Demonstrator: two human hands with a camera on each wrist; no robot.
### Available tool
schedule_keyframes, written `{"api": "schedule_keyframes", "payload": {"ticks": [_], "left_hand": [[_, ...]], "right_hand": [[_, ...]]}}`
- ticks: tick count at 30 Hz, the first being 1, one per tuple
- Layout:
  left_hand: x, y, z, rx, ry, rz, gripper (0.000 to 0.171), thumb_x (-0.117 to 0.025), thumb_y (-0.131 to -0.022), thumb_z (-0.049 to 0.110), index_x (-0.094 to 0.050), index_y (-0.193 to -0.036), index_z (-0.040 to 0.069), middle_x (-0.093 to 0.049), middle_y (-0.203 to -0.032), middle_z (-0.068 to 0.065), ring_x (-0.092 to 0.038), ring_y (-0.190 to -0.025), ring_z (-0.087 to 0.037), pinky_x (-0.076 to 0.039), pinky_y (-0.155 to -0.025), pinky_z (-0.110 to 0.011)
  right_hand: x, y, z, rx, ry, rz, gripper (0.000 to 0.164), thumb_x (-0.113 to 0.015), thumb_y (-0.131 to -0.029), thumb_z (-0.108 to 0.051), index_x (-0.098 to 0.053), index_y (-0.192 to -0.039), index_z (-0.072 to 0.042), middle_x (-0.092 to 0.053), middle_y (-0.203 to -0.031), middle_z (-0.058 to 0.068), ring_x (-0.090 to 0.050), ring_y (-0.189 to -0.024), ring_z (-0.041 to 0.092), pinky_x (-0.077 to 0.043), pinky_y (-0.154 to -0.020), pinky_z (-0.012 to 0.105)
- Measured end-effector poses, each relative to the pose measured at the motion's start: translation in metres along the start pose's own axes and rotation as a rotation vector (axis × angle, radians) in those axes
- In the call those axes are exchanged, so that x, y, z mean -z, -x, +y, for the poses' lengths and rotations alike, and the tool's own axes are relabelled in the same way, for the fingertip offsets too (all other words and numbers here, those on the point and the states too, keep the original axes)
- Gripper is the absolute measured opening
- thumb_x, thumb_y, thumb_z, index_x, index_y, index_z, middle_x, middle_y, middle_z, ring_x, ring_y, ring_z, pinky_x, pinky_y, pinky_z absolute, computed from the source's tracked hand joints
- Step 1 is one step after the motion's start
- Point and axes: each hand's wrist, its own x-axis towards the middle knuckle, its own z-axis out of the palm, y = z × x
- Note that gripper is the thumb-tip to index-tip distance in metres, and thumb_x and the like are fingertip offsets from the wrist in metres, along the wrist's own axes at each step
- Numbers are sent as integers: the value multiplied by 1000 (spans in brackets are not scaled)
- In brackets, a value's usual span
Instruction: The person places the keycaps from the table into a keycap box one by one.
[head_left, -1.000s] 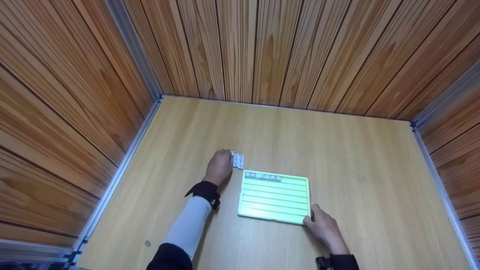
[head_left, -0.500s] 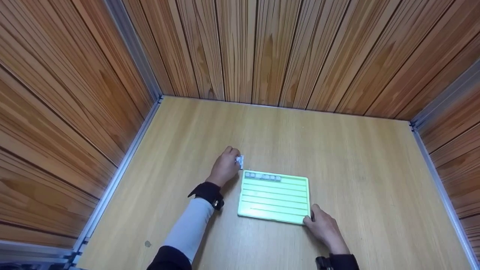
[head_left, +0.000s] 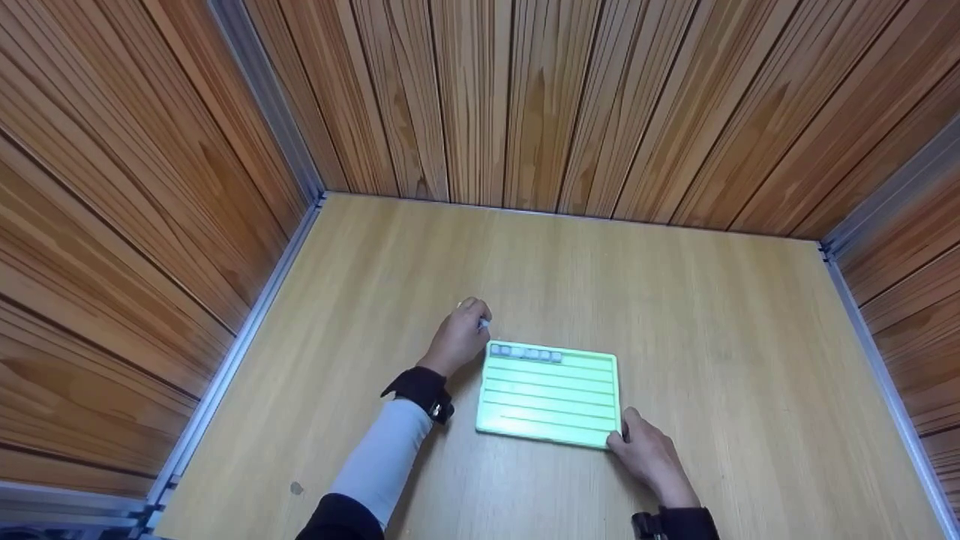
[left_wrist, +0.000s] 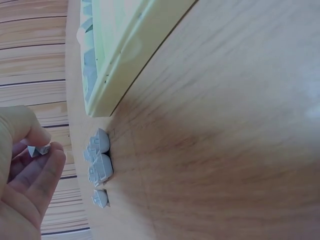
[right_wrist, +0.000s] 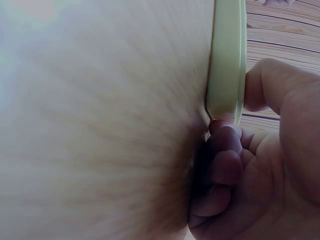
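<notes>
My left hand [head_left: 459,334] is just beyond the far left corner of a light green ridged tray [head_left: 547,399]. In the left wrist view its thumb and fingers pinch a small grey faceted piece [left_wrist: 38,150]. Several similar grey pieces [left_wrist: 101,169] lie on the table below that hand, mostly hidden behind it in the head view. A short row of grey pieces [head_left: 525,353] fills the left part of the tray's farthest groove. At the near right corner, my right hand [head_left: 651,459] grips the tray, thumb over the rim and other fingers curled against its side.
The tray lies flat on a light wooden table [head_left: 720,360]. Wood-plank walls [head_left: 540,105] with metal edge strips stand at the back and both sides. A small dark spot [head_left: 296,487] marks the table at the near left.
My left hand has shifted a little to the right over the loose grey pieces, covering them in the head view. The right hand and tray have stayed in place.
</notes>
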Motion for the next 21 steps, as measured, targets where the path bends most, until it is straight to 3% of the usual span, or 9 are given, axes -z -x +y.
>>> {"api": "schedule_keyframes", "payload": {"ticks": [15,21], "left_hand": [[-6,0,9,-17,67,-120,21,-65,-95,2,-65,-116,7,-61,-111,-3,-60,-104,-17,-53,-89,-31],[-12,-2,16,-44,45,-155,24,-66,-95,2,-65,-117,8,-60,-114,-2,-61,-106,-17,-53,-89,-29]], "right_hand": [[-1,-1,0,-47,-2,-22,15,-59,-92,-17,-45,-88,-11,-43,-75,1,-42,-67,19,-30,-58,29],[0,-2,0,-62,-2,-38,15,-59,-92,-18,-46,-89,-11,-45,-76,2,-43,-68,20,-31,-59,31]]}}
